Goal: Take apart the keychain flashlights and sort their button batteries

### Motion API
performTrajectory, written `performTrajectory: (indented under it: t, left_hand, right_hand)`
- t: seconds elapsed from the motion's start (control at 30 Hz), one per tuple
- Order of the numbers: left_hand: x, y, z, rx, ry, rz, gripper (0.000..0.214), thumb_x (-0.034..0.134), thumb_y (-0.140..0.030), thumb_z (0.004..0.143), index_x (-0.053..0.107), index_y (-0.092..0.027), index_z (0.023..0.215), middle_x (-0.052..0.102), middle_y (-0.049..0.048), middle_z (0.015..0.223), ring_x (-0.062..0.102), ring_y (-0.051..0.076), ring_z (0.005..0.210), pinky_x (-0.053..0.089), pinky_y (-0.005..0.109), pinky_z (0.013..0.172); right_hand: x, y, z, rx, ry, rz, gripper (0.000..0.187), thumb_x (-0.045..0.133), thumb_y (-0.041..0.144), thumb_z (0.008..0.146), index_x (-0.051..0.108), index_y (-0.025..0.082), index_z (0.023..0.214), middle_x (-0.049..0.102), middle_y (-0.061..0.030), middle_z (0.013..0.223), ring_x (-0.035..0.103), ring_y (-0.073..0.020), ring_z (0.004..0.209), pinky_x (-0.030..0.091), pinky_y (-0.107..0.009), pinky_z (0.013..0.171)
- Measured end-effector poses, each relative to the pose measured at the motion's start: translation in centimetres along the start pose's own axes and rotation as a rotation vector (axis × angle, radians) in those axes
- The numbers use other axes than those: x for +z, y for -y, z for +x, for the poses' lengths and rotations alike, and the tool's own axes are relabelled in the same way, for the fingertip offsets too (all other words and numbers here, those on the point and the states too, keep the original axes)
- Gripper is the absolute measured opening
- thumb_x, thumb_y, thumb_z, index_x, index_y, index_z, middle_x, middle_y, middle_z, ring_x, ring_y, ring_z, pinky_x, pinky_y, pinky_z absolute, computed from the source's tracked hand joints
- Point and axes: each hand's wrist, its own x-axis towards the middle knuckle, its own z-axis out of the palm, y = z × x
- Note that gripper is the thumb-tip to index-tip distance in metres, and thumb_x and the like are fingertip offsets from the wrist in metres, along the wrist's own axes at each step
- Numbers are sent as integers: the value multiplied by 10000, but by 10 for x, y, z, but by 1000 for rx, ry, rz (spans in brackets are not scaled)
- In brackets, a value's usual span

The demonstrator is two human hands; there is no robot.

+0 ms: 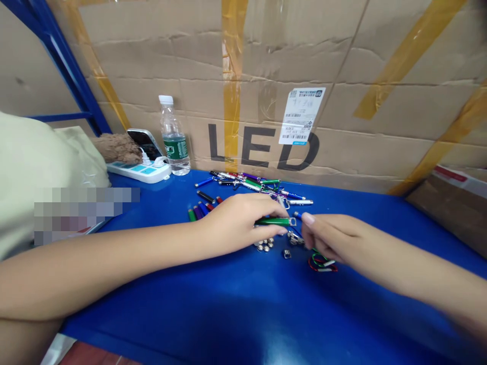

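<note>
My left hand [238, 223] is closed around a green pen-shaped metal tube [276, 221], holding it level just above the blue table [236, 314]. My right hand [329, 234] is pinched at the tube's silver right end; what its fingertips grip is too small to name. Under the hands lie several small silver button cells [265, 244] and small metal caps [294, 239]. Red, green and white carabiner clips [322, 263] rest beside my right wrist.
A heap of coloured tubes [251, 183] lies behind the hands, more [201, 208] left of them. A water bottle [174, 137], a power strip [140, 171] with a phone [144, 143] stand at back left. A cardboard box wall [342, 76] closes the rear.
</note>
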Motion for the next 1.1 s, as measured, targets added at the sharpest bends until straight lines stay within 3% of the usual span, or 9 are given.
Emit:
performTrajectory:
  t: [0.17, 0.3, 0.43, 0.53, 0.67, 0.8, 0.97, 1.03, 1.1]
  left_hand:
    - [3, 6, -5, 265, -101, 340, 197, 552, -303, 944, 653, -139, 983, 713, 44, 882, 635, 146, 798, 474, 257, 734]
    - [2, 8, -5, 466, -198, 648, 165, 502, -202, 962, 656, -142, 972, 712, 20, 803, 603, 134, 676, 389, 284, 568]
    - [-3, 7, -4, 615, -204, 793, 155, 500, -175, 956, 649, -178, 912, 713, 14, 796, 597, 111, 648, 345, 291, 530]
    - [-3, 8, -5, 617, -206, 783, 157, 497, -169, 957, 646, -186, 912, 715, 11, 805, 605, 105, 661, 352, 286, 543]
    - [0, 9, -5, 449, -205, 577, 189, 494, -253, 979, 653, -159, 1021, 706, 14, 802, 623, 109, 697, 372, 269, 582]
    - [0, 4, -1, 112, -92, 123, 275, 515, -377, 960, 687, -165, 993, 699, 28, 837, 631, 117, 764, 442, 225, 689]
    - [-5, 0, 6, -504, 253, -544, 507, 394, -520, 969, 671, -134, 792, 621, 2, 646, 533, 85, 549, 423, 203, 546]
    - [-6, 4, 7, -568, 396, -675, 532, 390, -557, 956, 647, -131, 768, 589, -8, 619, 491, 72, 516, 402, 194, 516]
    - [-7, 9, 7, -536, 470, -692, 476, 437, -538, 943, 626, -135, 775, 591, -11, 650, 501, 69, 548, 415, 189, 542]
  right_hand:
    - [29, 22, 4, 192, 127, 663, 458, 301, 468, 962, 406, 208, 599, 332, 59, 446, 234, -79, 403, 221, -232, 419]
    - [36, 28, 5, 368, 237, 1068, 436, 248, 407, 974, 346, 212, 596, 238, 88, 408, 92, -66, 375, 89, -221, 395]
    - [35, 27, 6, 411, 324, 1210, 469, 219, 378, 971, 293, 203, 543, 213, 84, 413, 72, -54, 369, 79, -215, 397]
    - [34, 23, 6, 372, 331, 1223, 471, 229, 342, 961, 278, 197, 516, 218, 76, 425, 89, -50, 367, 89, -223, 404]
    - [35, 18, 5, 218, 306, 1217, 437, 266, 318, 944, 303, 197, 526, 223, 71, 464, 119, -62, 391, 125, -239, 419]
    - [36, 14, 6, 70, 206, 1053, 362, 333, 351, 932, 324, 214, 597, 264, 76, 492, 150, -75, 408, 156, -243, 422]
    - [30, 10, 4, -151, -139, 342, 254, 365, 365, 935, 379, 234, 718, 416, 39, 617, 358, -122, 537, 298, -268, 522]
    - [27, 9, 1, -213, -161, 32, 219, 330, 369, 941, 391, 240, 775, 486, 19, 657, 415, -145, 564, 290, -287, 540]
    - [26, 7, 0, -224, -120, -183, 212, 282, 364, 949, 382, 242, 808, 528, 10, 657, 450, -160, 549, 263, -296, 534]
